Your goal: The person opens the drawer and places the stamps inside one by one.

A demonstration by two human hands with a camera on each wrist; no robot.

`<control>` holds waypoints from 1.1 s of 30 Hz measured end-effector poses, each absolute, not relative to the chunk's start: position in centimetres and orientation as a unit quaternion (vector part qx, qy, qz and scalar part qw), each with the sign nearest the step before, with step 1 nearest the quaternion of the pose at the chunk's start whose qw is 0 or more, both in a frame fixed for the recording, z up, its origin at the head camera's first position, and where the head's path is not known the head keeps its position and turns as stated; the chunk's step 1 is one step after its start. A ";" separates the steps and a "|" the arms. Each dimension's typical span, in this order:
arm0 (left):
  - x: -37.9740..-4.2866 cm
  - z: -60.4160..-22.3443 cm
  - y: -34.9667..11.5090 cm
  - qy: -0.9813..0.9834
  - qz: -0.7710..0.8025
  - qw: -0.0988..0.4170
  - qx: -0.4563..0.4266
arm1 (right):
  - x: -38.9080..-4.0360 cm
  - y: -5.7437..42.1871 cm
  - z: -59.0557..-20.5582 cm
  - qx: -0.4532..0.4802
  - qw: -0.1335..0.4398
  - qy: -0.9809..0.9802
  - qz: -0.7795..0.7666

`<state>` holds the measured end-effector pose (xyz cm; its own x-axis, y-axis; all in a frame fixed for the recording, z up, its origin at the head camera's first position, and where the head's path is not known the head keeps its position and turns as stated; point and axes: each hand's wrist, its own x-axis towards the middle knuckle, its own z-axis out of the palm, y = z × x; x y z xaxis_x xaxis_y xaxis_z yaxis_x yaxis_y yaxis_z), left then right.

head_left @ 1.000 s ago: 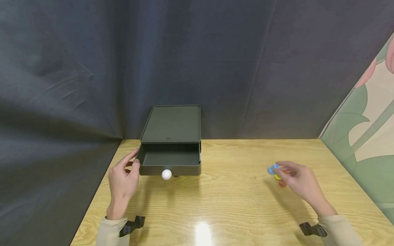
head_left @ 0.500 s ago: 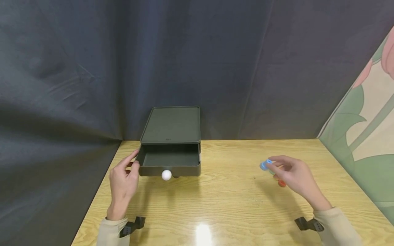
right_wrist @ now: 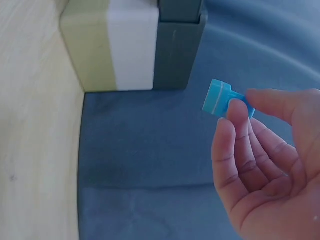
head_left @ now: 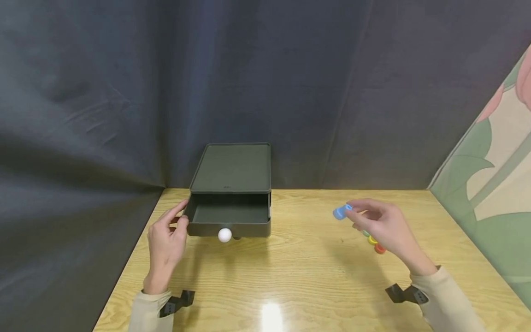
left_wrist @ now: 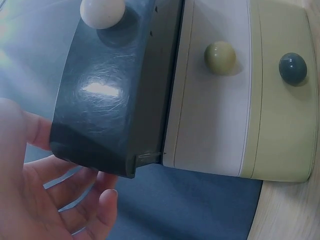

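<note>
In the head view, the dark green top drawer [head_left: 249, 229] of a small desktop cabinet [head_left: 234, 166] is pulled out, and its inside is bare. My left hand [head_left: 167, 240] holds this drawer at its left front corner, thumb and fingers on the side wall and rim. A white round knob [head_left: 225, 235] sits on the drawer's front. Above the table on the right, my right hand [head_left: 386, 226] pinches a small blue stamp [head_left: 341, 212] between thumb and fingertips. The right wrist view shows the blue stamp [right_wrist: 218, 97] tilted, its wider end pointing away from the hand.
Green [head_left: 366, 233], yellow [head_left: 372, 240] and red [head_left: 380, 249] pieces stand in a row under the right hand, partly covered. White and pale green lower drawers [left_wrist: 215, 115] with knobs are shut. Dark cloth [head_left: 265, 92] hangs behind the wooden table [head_left: 307, 276].
My right hand has lifted the blue stamp and carried it leftward and farther from me, away from the other coloured pieces. The left hand stays on the drawer corner.
</note>
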<state>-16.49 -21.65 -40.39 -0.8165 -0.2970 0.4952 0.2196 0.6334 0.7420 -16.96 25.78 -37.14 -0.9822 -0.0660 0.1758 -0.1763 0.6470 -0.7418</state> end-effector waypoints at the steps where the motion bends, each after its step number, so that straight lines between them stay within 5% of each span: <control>1: -16.4 -40.3 -21.7 -0.853 -0.428 0.297 0.023 | -17.0 25.5 -36.8 0.068 0.063 -0.904 0.417; 33: -16.6 -40.3 -22.0 -0.862 -0.434 0.261 0.019 | -22.1 15.4 -30.0 0.210 -0.013 -0.843 0.495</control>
<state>-16.56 -21.99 -40.29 -0.8627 -0.2600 0.4338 0.1932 0.6232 0.7578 -22.07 15.40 -30.00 -0.9116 -0.3664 0.1865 -0.3415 0.4225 -0.8396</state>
